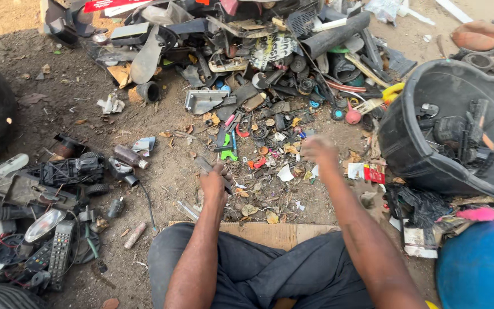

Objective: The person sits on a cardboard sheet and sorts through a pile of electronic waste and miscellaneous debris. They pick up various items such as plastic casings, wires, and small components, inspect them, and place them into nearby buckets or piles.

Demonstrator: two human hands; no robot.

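I sit on the dirt with my knees in dark trousers at the bottom of the view. My left hand (214,182) is closed around a flat grey strip of scrap (206,166) that sticks out up and to the left. My right hand (319,150) hovers blurred over small bits of coloured plastic and paper litter (270,163), and I see nothing in it. A big heap of broken black and grey plastic parts (247,51) lies just beyond both hands.
A black tub (407,143) with dark parts inside stands at the right, a blue drum (481,266) below it. Remote controls, a toy car chassis (67,170) and wires lie at the left. A cardboard sheet (270,233) lies under my legs.
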